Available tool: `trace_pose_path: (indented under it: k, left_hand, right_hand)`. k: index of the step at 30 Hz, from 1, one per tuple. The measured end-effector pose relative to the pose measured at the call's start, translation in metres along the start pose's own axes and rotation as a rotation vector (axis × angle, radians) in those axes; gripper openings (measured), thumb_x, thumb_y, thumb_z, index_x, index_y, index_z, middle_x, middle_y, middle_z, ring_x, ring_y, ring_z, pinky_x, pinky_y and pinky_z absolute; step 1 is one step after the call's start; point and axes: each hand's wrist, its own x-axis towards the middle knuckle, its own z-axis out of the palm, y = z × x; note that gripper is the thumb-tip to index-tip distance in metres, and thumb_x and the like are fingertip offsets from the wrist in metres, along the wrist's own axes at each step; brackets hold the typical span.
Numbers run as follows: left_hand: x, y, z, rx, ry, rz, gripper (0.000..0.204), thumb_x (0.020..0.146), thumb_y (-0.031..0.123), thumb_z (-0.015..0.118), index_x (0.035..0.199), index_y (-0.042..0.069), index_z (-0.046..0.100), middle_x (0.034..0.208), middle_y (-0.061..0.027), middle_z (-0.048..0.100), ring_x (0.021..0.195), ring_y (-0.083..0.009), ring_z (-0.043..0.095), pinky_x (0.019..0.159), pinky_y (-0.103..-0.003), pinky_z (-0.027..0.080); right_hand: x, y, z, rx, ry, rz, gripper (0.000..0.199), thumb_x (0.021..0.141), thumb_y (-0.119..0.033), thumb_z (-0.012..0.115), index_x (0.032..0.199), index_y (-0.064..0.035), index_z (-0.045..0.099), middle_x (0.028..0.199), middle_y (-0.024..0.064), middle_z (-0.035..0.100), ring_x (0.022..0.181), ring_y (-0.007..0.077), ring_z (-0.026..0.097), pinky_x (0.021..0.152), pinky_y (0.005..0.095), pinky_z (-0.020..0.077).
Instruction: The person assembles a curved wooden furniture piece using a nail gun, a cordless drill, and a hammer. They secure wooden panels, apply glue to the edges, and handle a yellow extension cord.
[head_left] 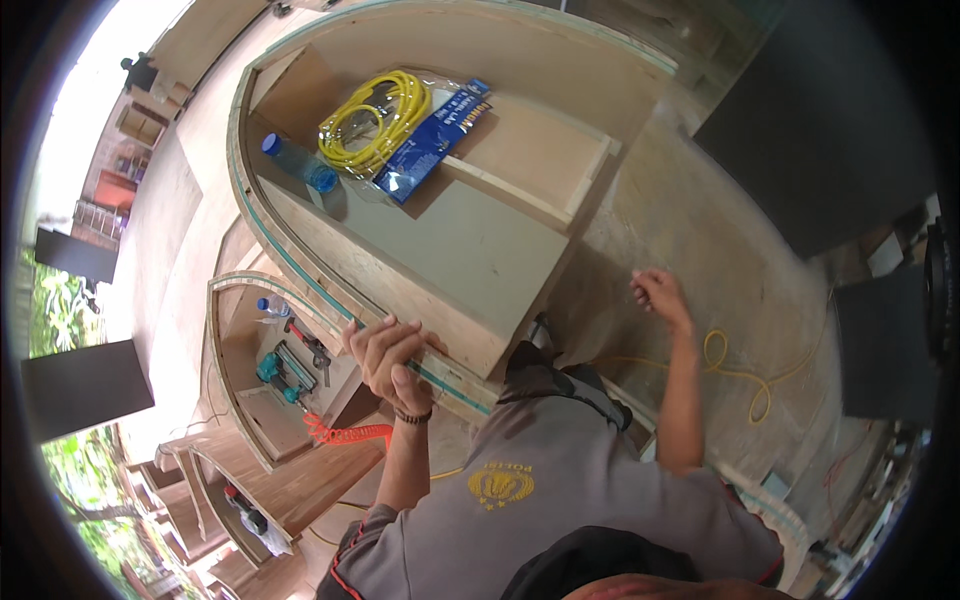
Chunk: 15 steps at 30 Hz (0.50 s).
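Observation:
A large wooden shell (490, 345) with a curved front and a teal strip along its rim stands before me. My left hand (388, 360) is closed over its near-left edge, fingers across the rim and thumb against the side. My right hand (658, 295) hangs in the air to the right of the shell, its fingers curled and nothing visible in them. Inside the shell lie a coiled yellow hose (375, 125) in clear plastic with a blue card (430, 150), and a clear bottle (300, 163) with a blue cap.
At left a smaller curved wooden shell (222, 345) holds a teal nail gun (285, 375) on a red coiled hose (345, 434), a red-and-black tool (308, 345) and another bottle (271, 305). A third shell (205, 490) sits below. Yellow hose (760, 385) loops on the right floor.

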Motion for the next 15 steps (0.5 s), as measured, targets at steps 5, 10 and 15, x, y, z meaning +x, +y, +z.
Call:
trace_pose_path:
  k: [5, 10, 15]
  left_hand:
    - [0.001, 0.005, 0.007, 0.027, 0.037, -0.057, 0.063, 0.103, 0.041, 0.027, 0.076, 0.006, 0.072, 0.083, -0.0078, 0.072, 0.099, -0.0293, 0.06, 0.115, -0.055, 0.027]
    - [0.005, 0.012, 0.006, 0.048, 0.06, -0.114, 0.066, 0.104, 0.044, 0.028, 0.074, 0.006, 0.073, 0.081, -0.0073, 0.073, 0.097, -0.0291, 0.062, 0.115, -0.055, 0.029]
    - [0.013, 0.012, 0.01, 0.062, 0.063, -0.119, 0.069, 0.103, 0.05, 0.03, 0.075, 0.005, 0.074, 0.083, -0.0085, 0.074, 0.091, -0.0296, 0.065, 0.116, -0.053, 0.029]
  right_hand:
    - [0.039, -0.12, 0.012, 0.157, 0.018, -0.327, 0.021, 0.098, -0.025, 0.064, 0.095, -0.0051, 0.069, 0.078, -0.0002, 0.064, 0.067, 0.0071, 0.058, 0.058, 0.0239, 0.0472]
    - [0.117, -0.189, 0.103, 0.349, -0.31, -0.266, 0.032, 0.096, -0.022, 0.067, 0.118, 0.0008, 0.063, 0.104, 0.01, 0.067, 0.094, 0.0182, 0.068, 0.078, 0.0295, 0.0569]
    - [0.229, -0.226, 0.187, 0.525, -0.406, 0.026, 0.052, 0.088, -0.028, 0.077, 0.128, -0.0027, 0.056, 0.128, 0.0164, 0.058, 0.117, 0.0262, 0.058, 0.097, 0.0383, 0.0539]
